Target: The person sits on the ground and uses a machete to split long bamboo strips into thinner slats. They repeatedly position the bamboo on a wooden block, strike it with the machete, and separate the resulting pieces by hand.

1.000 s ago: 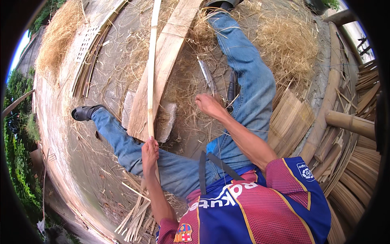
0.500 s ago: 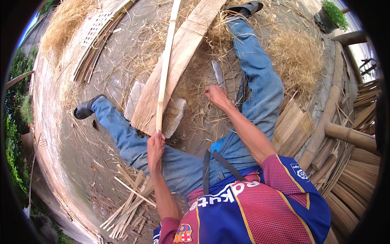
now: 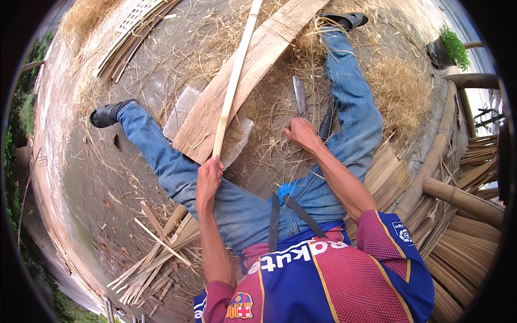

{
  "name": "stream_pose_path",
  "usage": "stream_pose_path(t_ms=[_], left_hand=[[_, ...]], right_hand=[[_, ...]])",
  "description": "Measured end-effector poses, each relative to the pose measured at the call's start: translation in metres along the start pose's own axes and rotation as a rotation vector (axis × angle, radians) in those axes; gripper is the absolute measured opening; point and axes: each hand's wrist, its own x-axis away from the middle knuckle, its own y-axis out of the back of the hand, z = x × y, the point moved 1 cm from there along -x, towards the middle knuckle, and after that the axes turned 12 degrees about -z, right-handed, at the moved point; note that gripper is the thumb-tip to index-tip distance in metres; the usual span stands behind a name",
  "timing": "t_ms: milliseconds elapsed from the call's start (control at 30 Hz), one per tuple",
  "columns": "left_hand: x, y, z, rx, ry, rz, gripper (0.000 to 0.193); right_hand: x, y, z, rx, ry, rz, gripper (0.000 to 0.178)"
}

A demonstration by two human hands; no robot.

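Observation:
My left hand (image 3: pixel 209 177) is closed round the near end of a long pale bamboo strip (image 3: pixel 235 81). The strip runs away from me over a broad wooden plank (image 3: pixel 258 54), which slopes across a pale stone block (image 3: pixel 237 144). Between my legs, my right hand (image 3: pixel 301 132) has its fingers curled in. Just beyond it shows a grey knife blade (image 3: pixel 300 96); the knife's handle is hidden, and I cannot tell whether the hand grips it. A dark, narrow, long object (image 3: pixel 326 123) lies beside the blade, along my right leg.
Thin curled shavings (image 3: pixel 398 97) cover much of the ground. Split bamboo strips (image 3: pixel 156 258) lie by my left thigh, and more slats (image 3: pixel 388 172) by my right. A bundle of strips (image 3: pixel 129 46) is at the far left. Bamboo poles (image 3: pixel 463 202) and a potted plant (image 3: pixel 449 48) stand on the right.
The view has shifted and turned a little. My left hand still grips the strip's near end. My right hand sits slightly farther back from the knife blade, more of which shows.

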Motion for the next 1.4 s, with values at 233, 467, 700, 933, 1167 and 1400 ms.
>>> stream_pose_path(t_ms=[233,467,700,933,1167,1400], left_hand=[[-0.002,-0.003,0.000,-0.016,-0.048,-0.005,0.043],[-0.001,0.001,0.003,0.018,0.007,-0.010,0.042],[-0.001,0.001,0.001,0.016,0.008,-0.006,0.043],[-0.001,0.000,-0.002,-0.015,-0.006,-0.018,0.046],[0.001,0.000,-0.001,0.025,-0.023,-0.011,0.045],[-0.008,-0.003,0.004,0.027,-0.029,0.011,0.046]], right_hand=[[0.007,-0.007,-0.002,-0.083,-0.043,-0.142,0.028],[-0.003,0.126,0.075,-1.152,-0.180,-0.307,0.046],[-0.008,0.258,0.078,-1.603,0.168,-0.459,0.048],[-0.037,0.303,0.054,-1.500,0.367,-0.575,0.051],[-0.044,0.423,0.017,-1.549,0.657,-1.105,0.037],[-0.112,0.325,-0.077,-0.874,-0.279,-0.556,0.023]])
